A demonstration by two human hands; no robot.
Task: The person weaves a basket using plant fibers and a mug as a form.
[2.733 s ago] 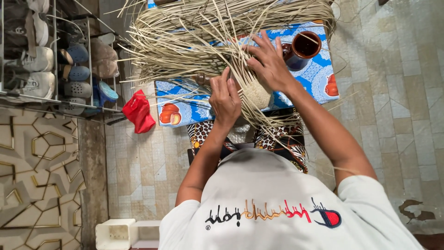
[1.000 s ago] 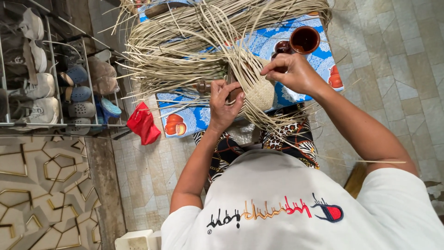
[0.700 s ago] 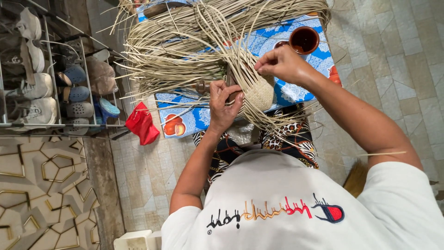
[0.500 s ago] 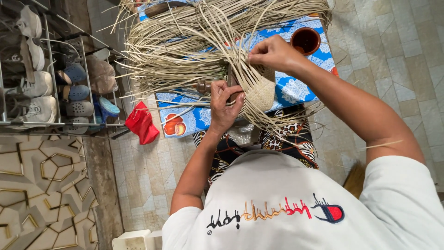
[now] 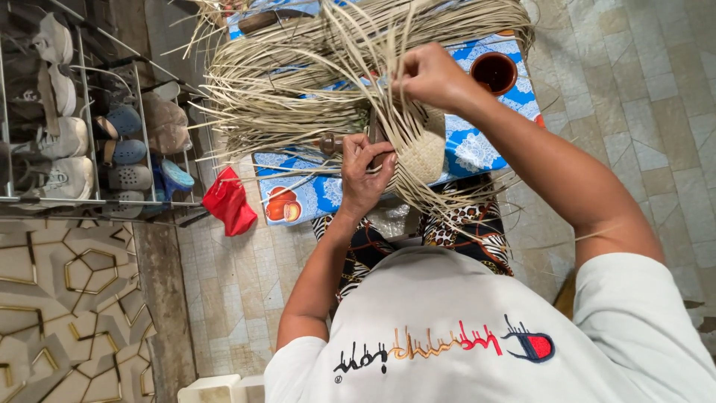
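A small woven straw piece (image 5: pixel 426 153) lies on a blue patterned table (image 5: pixel 309 198), with several long loose straw strands (image 5: pixel 298 82) fanning out from it to the left and top. My left hand (image 5: pixel 365 175) presses down on the woven piece at its left edge, fingers curled on the weave. My right hand (image 5: pixel 432 75) is raised above it, pinching a straw strand and pulling it up and left.
A brown cup (image 5: pixel 494 72) stands on the table at the upper right. A red bag (image 5: pixel 230 203) hangs at the table's left edge. A wire rack with several shoes (image 5: pixel 82 134) stands at the left. The floor is pale tile (image 5: pixel 634 112).
My right hand has moved up and left with the strand pinched in it, away from the cup. My left hand stays on the woven piece.
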